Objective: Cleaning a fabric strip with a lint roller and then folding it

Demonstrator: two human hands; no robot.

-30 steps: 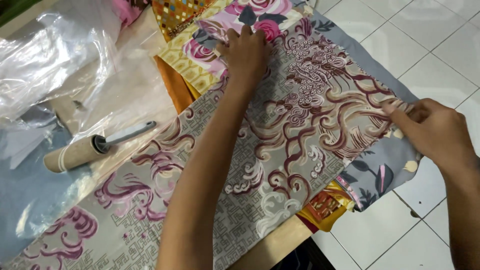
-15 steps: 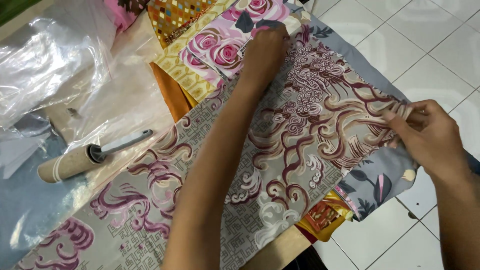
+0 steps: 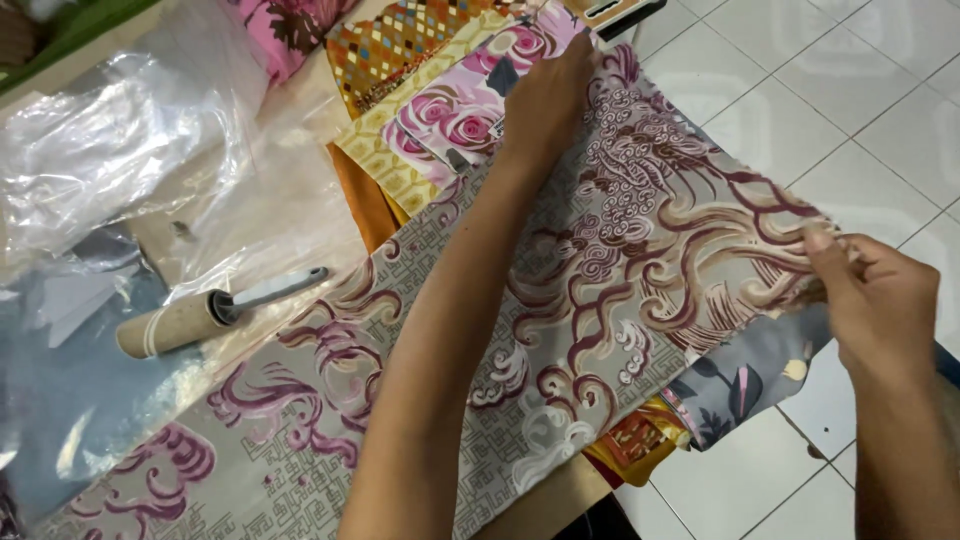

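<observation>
We note the left hand (image 3: 545,105) pressed flat, grip released, on the grey swirl-patterned cloth (image 3: 600,290); the right hand (image 3: 880,305) pinches its edge. A lint roller (image 3: 205,312) lies nearby.

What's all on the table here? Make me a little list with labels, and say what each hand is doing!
Left hand: left hand lies flat on the far end of the patterned cloth
Right hand: right hand pinches the cloth's near edge over the table side
Cloth: grey with maroon and tan swirls, spread along the table
Under it: rose-print cloth, yellow cloth, grey flowered cloth
Beside it: lint roller, clear plastic bags
Floor: white tiles
</observation>
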